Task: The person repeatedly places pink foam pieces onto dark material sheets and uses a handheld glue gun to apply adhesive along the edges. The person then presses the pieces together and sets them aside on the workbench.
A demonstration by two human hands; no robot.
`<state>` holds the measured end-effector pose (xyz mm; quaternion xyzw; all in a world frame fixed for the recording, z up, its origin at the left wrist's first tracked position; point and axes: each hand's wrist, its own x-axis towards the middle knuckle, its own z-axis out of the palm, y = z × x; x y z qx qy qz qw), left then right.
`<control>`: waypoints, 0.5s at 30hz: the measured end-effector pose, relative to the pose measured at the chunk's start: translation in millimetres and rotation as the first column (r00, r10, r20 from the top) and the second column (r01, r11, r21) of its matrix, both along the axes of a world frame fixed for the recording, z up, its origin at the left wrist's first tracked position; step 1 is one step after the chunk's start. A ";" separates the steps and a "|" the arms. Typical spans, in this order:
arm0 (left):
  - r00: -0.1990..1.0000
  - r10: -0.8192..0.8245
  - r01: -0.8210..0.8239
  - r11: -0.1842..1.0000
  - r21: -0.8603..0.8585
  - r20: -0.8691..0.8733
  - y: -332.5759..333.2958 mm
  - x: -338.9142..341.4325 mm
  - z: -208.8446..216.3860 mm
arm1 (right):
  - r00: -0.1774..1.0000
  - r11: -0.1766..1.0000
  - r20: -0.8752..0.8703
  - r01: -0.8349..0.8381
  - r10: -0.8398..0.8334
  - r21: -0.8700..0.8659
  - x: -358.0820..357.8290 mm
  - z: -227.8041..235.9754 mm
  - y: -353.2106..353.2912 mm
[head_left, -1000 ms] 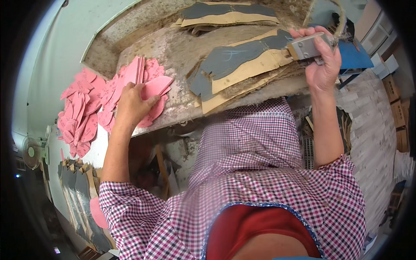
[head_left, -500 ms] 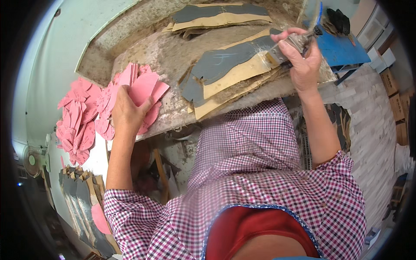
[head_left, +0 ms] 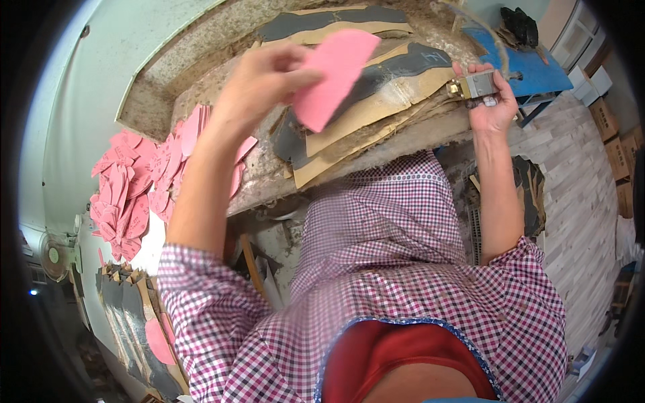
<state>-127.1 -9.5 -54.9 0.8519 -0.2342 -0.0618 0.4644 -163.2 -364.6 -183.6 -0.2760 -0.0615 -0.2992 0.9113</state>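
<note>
Left hand: one edge of a pink piece is pinched between the thumb and fingers.
Pink piece: it is held up over the near stack; whether the stack is touched cannot be told.
Right hand: a grey metal tool is gripped, with the fingers and thumb curled around it.
Tool: its gold end is pointed left, close to the right end of the near stack.
Near stack: grey and tan pieces are laid on top of each other on a dusty bench.
Far stack: more grey and tan pieces are laid farther back on the bench.
Pink pile: lots of pink pieces are heaped at the left.
Low stack: long grey pieces are seen at the lower left, with pink bits on them.
Blue table: a black thing is set on it, past the right hand.
Brown boxes: they are piled at the far right.
</note>
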 end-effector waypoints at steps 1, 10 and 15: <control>0.998 -0.051 0.051 0.998 0.032 -0.022 -22.9 7.7 -4.7 | 1.000 0.999 0.000 -0.020 0.020 0.025 0.8 -8.2 -4.5; 0.970 -0.213 0.230 0.962 0.149 -0.119 -114.7 57.0 -45.5 | 0.988 0.984 -0.156 0.015 0.014 0.180 -0.7 -21.8 -10.5; 0.981 -0.192 0.189 0.930 0.317 -0.020 -121.5 61.2 -50.9 | 0.987 0.977 -0.146 -0.029 0.062 0.213 -2.3 -18.6 -9.9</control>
